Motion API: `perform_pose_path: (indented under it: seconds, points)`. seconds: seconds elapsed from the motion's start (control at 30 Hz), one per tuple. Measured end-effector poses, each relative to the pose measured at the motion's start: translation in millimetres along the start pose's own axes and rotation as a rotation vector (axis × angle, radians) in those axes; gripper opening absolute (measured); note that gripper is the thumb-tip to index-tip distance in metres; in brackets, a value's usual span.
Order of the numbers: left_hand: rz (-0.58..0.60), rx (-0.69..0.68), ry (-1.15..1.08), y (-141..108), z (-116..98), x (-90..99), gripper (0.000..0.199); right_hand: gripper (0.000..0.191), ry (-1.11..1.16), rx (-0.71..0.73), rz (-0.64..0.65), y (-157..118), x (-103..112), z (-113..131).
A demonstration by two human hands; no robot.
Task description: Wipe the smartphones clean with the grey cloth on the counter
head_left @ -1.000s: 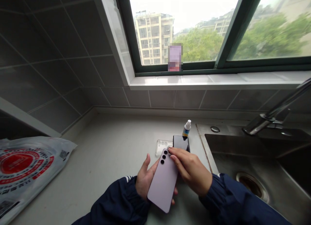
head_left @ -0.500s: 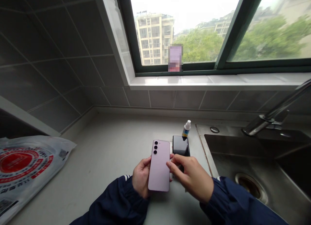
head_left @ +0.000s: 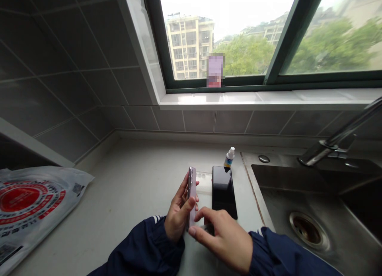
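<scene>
Two bare hands working over a pale counter [head_left: 125, 184]. Left hand [head_left: 178, 219] closing around a lilac phone [head_left: 191, 197], gripping it on its long edge, lifted off the counter, just above a clear plastic case [head_left: 204, 182]. Right hand [head_left: 222, 241] staying open, gripping nothing, fingers spreading just beside the lower end of a glossy black slab [head_left: 223, 192] lying flat. Small spray bottle [head_left: 229, 157] standing just behind the slab, steel sink [head_left: 286, 176] lying to the right.

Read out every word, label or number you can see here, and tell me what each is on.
Plastic bag: red round logo with lettering, too blurred to read.
QR code on the bag: too small to read.
Spray bottle: blue and yellow label, too small to read.
No text is legible.
</scene>
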State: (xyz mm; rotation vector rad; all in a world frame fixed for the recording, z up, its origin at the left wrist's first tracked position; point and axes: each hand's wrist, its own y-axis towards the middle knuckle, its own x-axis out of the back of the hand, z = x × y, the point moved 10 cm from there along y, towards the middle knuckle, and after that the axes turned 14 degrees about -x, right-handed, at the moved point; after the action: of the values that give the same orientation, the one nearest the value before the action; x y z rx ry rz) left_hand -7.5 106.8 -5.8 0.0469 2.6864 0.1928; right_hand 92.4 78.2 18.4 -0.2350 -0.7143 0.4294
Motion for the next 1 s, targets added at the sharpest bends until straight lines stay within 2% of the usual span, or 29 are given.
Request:
perform_pose_path:
  seconds: [0.07,0.13,0.33,0.53,0.67,1.0]
  points:
    - [0.010,-0.078,0.139,0.8,-8.4,2.2,0.072,0.039,-0.001,-0.009,-0.008,-1.3,-5.0,-1.4]
    - [0.004,-0.090,0.173,1.2,-8.9,3.7,0.077,0.037,-0.001,-0.012,-0.021,-1.7,-8.5,-2.6]
    - [-0.103,0.072,0.033,0.4,12.2,10.9,0.085,0.027,0.000,-0.014,-0.093,2.0,-4.3,-7.7]
    - [-0.162,0.031,-0.110,0.2,4.8,9.4,0.064,0.031,0.202,0.016,-0.091,17.5,7.5,-15.2]
    - [-0.133,0.034,-0.212,1.3,4.5,5.7,0.061,0.039,0.302,-0.018,-0.117,31.5,12.3,-28.8]
    - [-0.094,0.110,-0.156,2.1,14.8,9.0,0.070,0.050,0.622,-0.089,-0.018,52.4,0.9,-58.0]
